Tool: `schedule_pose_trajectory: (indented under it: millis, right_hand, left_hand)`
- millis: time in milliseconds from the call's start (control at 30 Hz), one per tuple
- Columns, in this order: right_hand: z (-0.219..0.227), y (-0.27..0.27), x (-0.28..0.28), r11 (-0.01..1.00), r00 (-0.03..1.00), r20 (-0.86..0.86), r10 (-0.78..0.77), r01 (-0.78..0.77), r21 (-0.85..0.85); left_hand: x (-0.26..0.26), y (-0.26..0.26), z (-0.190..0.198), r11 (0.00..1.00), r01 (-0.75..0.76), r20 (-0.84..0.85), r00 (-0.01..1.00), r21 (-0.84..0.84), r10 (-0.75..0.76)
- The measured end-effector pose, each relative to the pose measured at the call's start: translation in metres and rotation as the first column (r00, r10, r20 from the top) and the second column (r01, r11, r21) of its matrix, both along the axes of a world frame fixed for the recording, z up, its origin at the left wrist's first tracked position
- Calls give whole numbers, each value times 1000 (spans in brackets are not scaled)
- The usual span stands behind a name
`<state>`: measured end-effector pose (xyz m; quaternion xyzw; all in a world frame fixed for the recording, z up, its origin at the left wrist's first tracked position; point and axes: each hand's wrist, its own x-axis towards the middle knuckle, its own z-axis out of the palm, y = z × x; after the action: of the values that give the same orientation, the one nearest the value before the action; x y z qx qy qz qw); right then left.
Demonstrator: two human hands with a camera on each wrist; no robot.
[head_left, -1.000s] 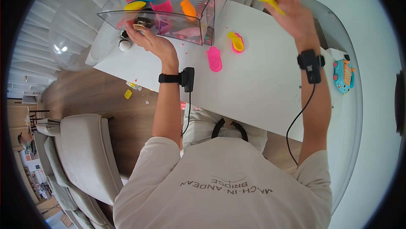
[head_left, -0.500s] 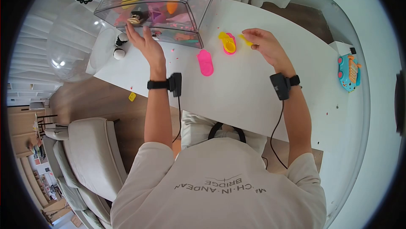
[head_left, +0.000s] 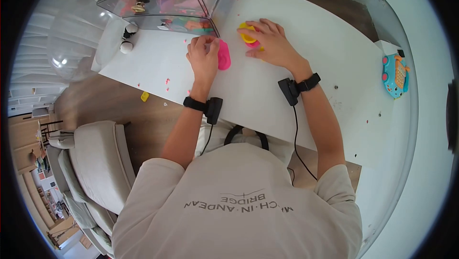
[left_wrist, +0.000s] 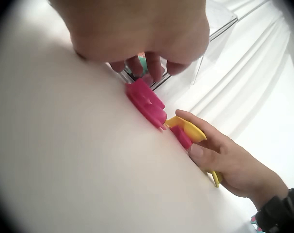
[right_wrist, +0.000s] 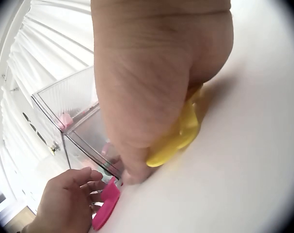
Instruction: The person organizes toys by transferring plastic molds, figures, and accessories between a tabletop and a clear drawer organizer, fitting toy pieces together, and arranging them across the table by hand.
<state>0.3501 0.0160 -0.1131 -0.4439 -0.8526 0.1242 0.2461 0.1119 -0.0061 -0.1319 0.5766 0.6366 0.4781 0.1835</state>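
The left hand (head_left: 203,63) is beside a pink shallow piece (head_left: 224,55) lying on the white table (head_left: 267,101). Its curved fingers are at the piece's edge; in the right wrist view that hand (right_wrist: 64,204) has loosely bent fingers by the pink piece (right_wrist: 107,204), with no firm hold visible. The right hand (head_left: 277,46) holds a yellow piece (head_left: 247,33) stacked with a pink one (head_left: 252,44), thumb on one side and fingers on the other. A second yellow piece (left_wrist: 215,178) shows under its palm in the left wrist view.
A clear drawer box (head_left: 158,8) with colourful toys stands at the table's back left, beside small black-and-white objects (head_left: 126,47). A blue toy phone (head_left: 395,76) is at the right. Pink crumbs dot the table, and a yellow piece (head_left: 145,96) lies on the floor.
The left hand has come away from the drawer box front, which now appears closed, down to the pink piece. The right hand has moved left, carrying a yellow piece, onto the yellow-and-pink stack.
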Motion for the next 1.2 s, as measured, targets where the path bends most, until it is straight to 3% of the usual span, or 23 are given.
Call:
schedule_pose_trajectory:
  millis: [67, 133, 167, 267, 333, 467, 667, 867, 933, 967, 1033, 1067, 1133, 1200]
  right_hand:
    - [-4, 0, 5, 1000, 999, -36, -3, 4, 24]
    - [-6, 0, 16, 991, 994, -35, -102, 105, 83]
    - [-10, 2, 21, 990, 994, -36, -108, 111, 87]
    - [-19, 6, 34, 977, 971, -145, -188, 200, 74]
    - [-22, 9, 35, 971, 968, -177, -177, 201, 128]
    - [-25, 9, 35, 968, 962, -200, -184, 213, 133]
    - [-26, 13, 38, 970, 956, -216, -201, 225, 92]
    - [-11, 8, 39, 984, 950, -259, -171, 178, 2]
    - [-5, 7, 45, 979, 857, -491, -155, 67, -192]
    - [-1, 9, 53, 978, 861, -483, -160, 72, -196]
    - [9, 10, 75, 919, 798, -599, -63, -187, -346]
    - [12, 7, 78, 917, 806, -588, -68, -182, -355]
    - [18, -1, 82, 930, 908, -419, -34, -125, -346]
    - [15, 0, 72, 937, 928, -368, -64, -71, -343]
  left_hand:
    - [3, -5, 4, 998, 64, -98, 993, -23, -66]
    - [14, -7, 10, 983, 156, 89, 985, -92, -148]
    - [23, -9, 12, 983, 161, 88, 984, -89, -154]
    - [52, -13, 8, 989, 127, 0, 992, -75, -128]
    - [67, -12, 3, 986, 145, -252, 960, 84, -120]
    - [92, -8, 0, 965, 242, -311, 929, 97, -202]
    - [110, 36, -5, 966, 219, -240, 954, 135, -182]
    - [122, 77, 1, 935, 318, -46, 948, 156, -315]
    - [123, 92, 0, 888, 447, 124, 880, 109, -458]
    - [122, 94, 1, 887, 449, 134, 878, 108, -460]
    - [118, 95, 3, 825, 562, 255, 790, 60, -557]
    - [114, 97, 4, 825, 562, 270, 786, 62, -556]
    - [104, 102, 8, 683, 729, 82, 678, 54, -730]
    - [99, 101, 11, 679, 733, 34, 678, 44, -735]
